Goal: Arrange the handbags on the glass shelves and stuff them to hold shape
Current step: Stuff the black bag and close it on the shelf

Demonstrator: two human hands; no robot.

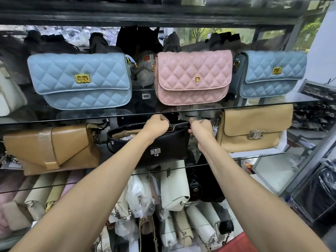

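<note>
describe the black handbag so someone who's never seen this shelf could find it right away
Find the upper glass shelf holding a pink quilted bag between two blue ones. On the shelf just below, the black handbag stands in the middle, between two tan bags, gripped at its top by the left hand and the right hand. It is the only black bag in that row, with a silver front clasp.

We see an upper glass shelf [263, 104] bearing two blue quilted bags [80, 80] flanking a pink bag [193, 77]; the lower glass shelf [254, 155] carries a tan bag [51, 148] left, black bag [163, 142] centre, beige bag [254, 128] right.
</note>
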